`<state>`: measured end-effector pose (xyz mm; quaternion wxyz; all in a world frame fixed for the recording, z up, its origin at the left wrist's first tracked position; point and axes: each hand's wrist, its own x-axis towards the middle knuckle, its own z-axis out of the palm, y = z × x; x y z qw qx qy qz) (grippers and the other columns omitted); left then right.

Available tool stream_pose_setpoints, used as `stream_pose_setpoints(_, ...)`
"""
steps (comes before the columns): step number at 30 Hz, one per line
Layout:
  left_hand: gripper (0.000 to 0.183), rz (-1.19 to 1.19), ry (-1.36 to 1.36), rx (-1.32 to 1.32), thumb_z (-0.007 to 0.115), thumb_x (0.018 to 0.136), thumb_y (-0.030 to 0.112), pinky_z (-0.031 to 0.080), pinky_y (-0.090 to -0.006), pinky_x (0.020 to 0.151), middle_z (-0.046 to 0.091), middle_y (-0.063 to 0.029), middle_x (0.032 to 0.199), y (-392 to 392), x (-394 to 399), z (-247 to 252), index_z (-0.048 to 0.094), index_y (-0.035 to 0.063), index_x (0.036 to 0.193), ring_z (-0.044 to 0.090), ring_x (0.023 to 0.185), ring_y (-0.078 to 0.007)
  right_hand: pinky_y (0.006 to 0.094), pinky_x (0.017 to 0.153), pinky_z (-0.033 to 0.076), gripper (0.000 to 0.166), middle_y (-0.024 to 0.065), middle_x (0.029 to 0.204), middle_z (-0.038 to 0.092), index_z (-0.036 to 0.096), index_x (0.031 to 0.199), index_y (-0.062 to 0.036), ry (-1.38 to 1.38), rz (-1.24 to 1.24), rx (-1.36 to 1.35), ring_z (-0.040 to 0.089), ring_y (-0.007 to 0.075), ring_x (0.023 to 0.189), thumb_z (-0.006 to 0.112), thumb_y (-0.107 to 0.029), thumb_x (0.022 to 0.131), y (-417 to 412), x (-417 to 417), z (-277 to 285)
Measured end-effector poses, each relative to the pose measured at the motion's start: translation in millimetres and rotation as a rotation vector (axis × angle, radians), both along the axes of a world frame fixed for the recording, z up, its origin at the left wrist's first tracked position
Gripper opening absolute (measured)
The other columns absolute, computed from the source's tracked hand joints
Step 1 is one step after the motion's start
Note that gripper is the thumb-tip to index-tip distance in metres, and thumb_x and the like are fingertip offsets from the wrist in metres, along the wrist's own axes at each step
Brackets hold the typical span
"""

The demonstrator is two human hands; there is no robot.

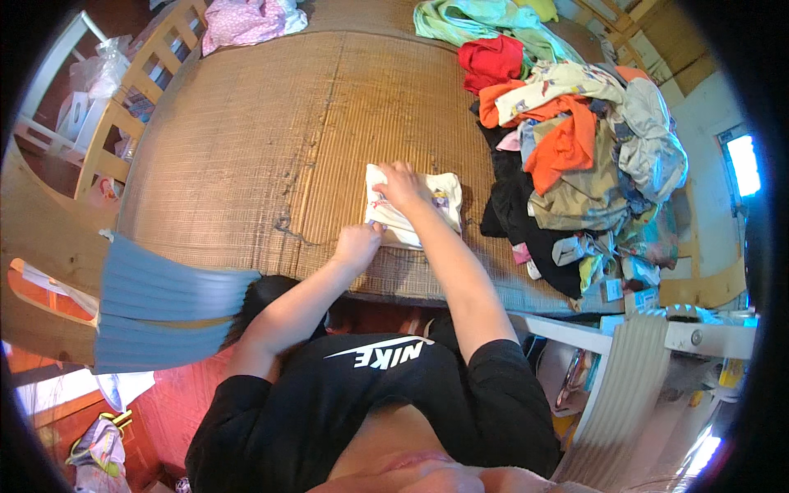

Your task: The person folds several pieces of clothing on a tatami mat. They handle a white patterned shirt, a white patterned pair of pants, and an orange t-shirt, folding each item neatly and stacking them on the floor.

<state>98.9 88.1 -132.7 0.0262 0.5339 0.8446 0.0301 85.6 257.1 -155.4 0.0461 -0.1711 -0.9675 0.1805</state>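
A white garment with printed figures (448, 212) lies folded into a rough rectangle on the woven bed mat (246, 142), near the mat's front edge. My left hand (359, 248) is at its lower left corner, fingers curled in on the cloth's edge. Across the upper part of the cloth rests my right hand (400, 187), palm down with the fingers spread and partly bent. The cloth under the right palm is hidden.
A large heap of mixed clothes (573, 166) lies on the right of the mat. Pink patterned fabric (246, 21) sits at the far left, green fabric (474, 21) at the far right. A wooden bed rail (117, 123) runs along the left side.
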Motion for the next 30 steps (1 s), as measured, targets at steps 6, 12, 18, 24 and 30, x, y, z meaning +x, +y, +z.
stream_pose_setpoints(6,0.015,0.014,-0.024,-0.030,0.043,0.081,0.012,0.047,-0.0351,0.047,0.059,-0.0100,0.063,-13.4,8.6,1.6,0.053,0.0019,0.081,0.060,0.057,-0.0238,0.0383,0.068,0.045,0.014,0.0135,0.075,0.058,0.064,0.072,-0.0052,0.212,-0.116,-0.145,0.057,0.0295,0.074,0.065,-0.017,0.066,8.9,-33.8,-25.4)
stream_pose_setpoints(12,0.011,0.019,-0.120,-0.065,0.048,0.076,0.011,0.048,-0.0344,0.048,0.061,-0.0101,0.066,-15.2,7.7,13.8,0.055,0.0026,0.079,0.062,0.060,-0.0231,0.0371,0.070,0.045,0.014,0.0145,0.076,0.059,0.065,0.074,-0.0051,0.207,-0.145,-0.177,0.057,0.0287,0.075,0.060,-0.017,0.071,10.1,-31.5,-35.0)
stream_pose_setpoints(18,0.011,0.100,-0.090,-0.161,0.049,0.075,0.011,0.049,-0.0332,0.050,0.061,-0.0094,0.069,-17.0,3.4,3.0,0.057,0.0043,0.078,0.062,0.061,-0.0221,0.0430,0.084,0.038,0.035,0.0103,0.109,0.049,0.053,0.106,-0.0072,0.010,-0.223,0.105,0.044,0.0282,0.104,0.057,-0.025,0.077,11.1,22.4,26.5)
stream_pose_setpoints(24,0.012,-0.064,-0.078,-0.277,0.050,0.075,0.012,0.048,-0.0305,0.052,0.062,-0.0075,0.073,-17.2,9.6,-6.6,0.061,0.0096,0.076,0.062,0.065,-0.0188,0.0471,0.086,0.034,0.036,0.0099,0.113,0.043,0.048,0.113,-0.0153,-0.053,-0.224,0.245,0.038,0.0289,0.110,0.053,-0.025,0.079,47.0,90.7,-11.1)
stream_pose_setpoints(30,0.014,-0.057,-0.025,-0.318,0.050,0.075,0.014,0.046,-0.0319,0.051,0.063,-0.0053,0.074,-19.4,10.3,-10.0,0.064,0.0126,0.073,0.062,0.068,-0.0183,0.0404,0.085,0.037,0.036,0.0140,0.110,0.045,0.048,0.114,-0.0142,0.069,-0.243,0.182,0.041,0.0302,0.106,0.053,-0.022,0.079,64.8,91.9,-22.2)
